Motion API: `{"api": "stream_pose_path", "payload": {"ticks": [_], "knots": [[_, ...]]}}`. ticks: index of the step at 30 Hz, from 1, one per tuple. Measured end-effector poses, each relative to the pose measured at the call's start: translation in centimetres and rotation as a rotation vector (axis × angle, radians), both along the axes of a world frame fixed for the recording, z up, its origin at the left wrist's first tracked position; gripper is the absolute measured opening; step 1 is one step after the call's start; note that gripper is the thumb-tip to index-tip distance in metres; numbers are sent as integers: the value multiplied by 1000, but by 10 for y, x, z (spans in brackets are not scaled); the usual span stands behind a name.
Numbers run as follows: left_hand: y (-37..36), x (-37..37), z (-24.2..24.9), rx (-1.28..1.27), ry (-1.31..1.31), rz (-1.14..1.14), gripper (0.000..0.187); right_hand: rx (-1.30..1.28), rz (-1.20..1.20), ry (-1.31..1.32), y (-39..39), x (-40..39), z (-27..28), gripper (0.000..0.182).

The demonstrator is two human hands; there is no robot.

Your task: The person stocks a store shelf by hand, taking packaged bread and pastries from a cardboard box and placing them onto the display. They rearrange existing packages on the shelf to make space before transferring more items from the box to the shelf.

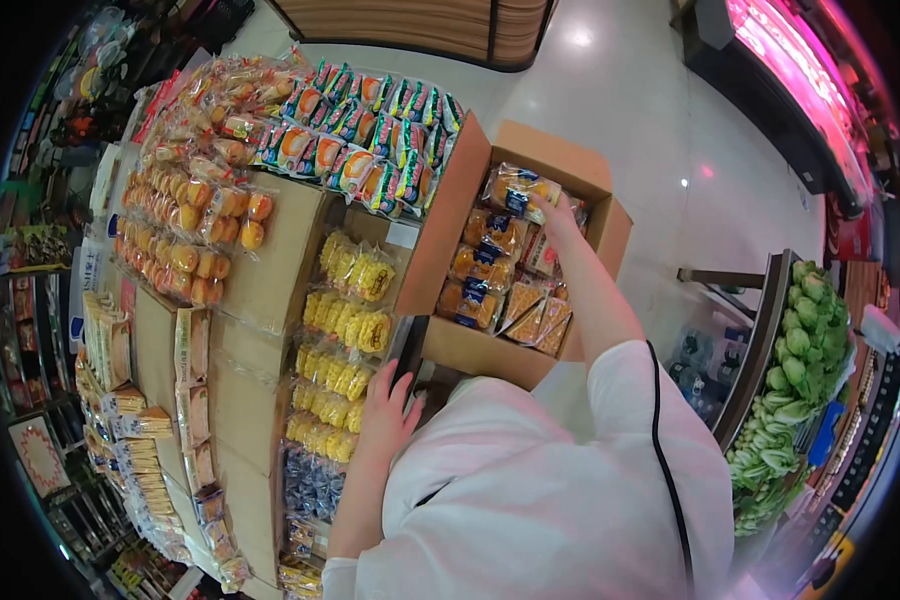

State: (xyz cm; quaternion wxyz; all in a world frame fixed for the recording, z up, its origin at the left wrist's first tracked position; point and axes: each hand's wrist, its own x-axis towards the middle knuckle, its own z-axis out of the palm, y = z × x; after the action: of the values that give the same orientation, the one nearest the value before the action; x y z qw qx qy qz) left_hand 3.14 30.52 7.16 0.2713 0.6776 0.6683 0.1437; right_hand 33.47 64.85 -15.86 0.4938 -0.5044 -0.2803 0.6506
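Note:
An open cardboard box [515,350] holds wrapped bread packs [482,268] and waffle-like packs [537,317]. Over its upper part, my right hand [558,215] has its fingers on a clear-wrapped bread pack [522,188] with a blue label. My left hand [390,408] rests at the edge of the display beside yellow wrapped snacks [342,365], its fingers apart and nothing in them.
Green-and-orange packs [355,130] and bagged round buns [185,215] cover the display at the left, around bare cardboard [245,385]. Leafy vegetables [795,350] lie on a stand at the right. A wooden-sided unit [410,25] stands at the top.

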Motion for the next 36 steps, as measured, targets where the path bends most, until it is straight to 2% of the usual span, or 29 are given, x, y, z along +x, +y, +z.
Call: {"api": "stream_pose_path", "payload": {"ticks": [2, 5, 8, 12, 15, 18, 19, 22, 25, 27, 29, 31, 33, 36], "knots": [[-12, -4, -4, -46, 0, 21, 43, -42, 76, -42, 15, -10, -9, 61], [-19, -7, -7, -85, -11, 58, 42, -23, 249, -456, 28, -12, -44, 66], [-23, -8, -7, -102, -13, 81, 42, -29, 88, -424, 25, -13, -51, 72], [-24, -11, -9, -112, -12, 84, 41, -179, 344, -576, 25, -3, -64, 70], [-29, -12, -14, -116, -9, 56, 40, -87, 370, -579, 23, 4, -71, 71], [-32, -14, -17, -130, -43, 28, 38, 56, 397, -890, 15, 2, -44, 78], [-35, -15, -19, -139, -54, 14, 38, 0, 376, -893, 10, -1, -34, 78], [-37, -20, -23, -146, -73, -30, 36, 249, 198, -1228, -18, -12, -5, 60], [-41, -20, -21, -126, -104, -62, 33, 427, -64, -1016, -76, -27, 29, 36], [-53, -24, -19, -63, -133, -63, 29, 415, 63, -851, -128, -45, 62, 22], [-69, -31, -21, -63, -165, -59, 27, 323, 306, -796, -184, -68, 89, 17], [-86, -41, -23, -50, -175, -66, 25, 314, 538, -763, -240, -96, 98, 16], [-108, -51, -25, -29, -169, -57, 23, 492, 718, -672, -291, -121, 109, 17], [-145, -73, -19, 38, -193, -64, 21, 318, 939, -343, -357, -159, 106, 18]]}}
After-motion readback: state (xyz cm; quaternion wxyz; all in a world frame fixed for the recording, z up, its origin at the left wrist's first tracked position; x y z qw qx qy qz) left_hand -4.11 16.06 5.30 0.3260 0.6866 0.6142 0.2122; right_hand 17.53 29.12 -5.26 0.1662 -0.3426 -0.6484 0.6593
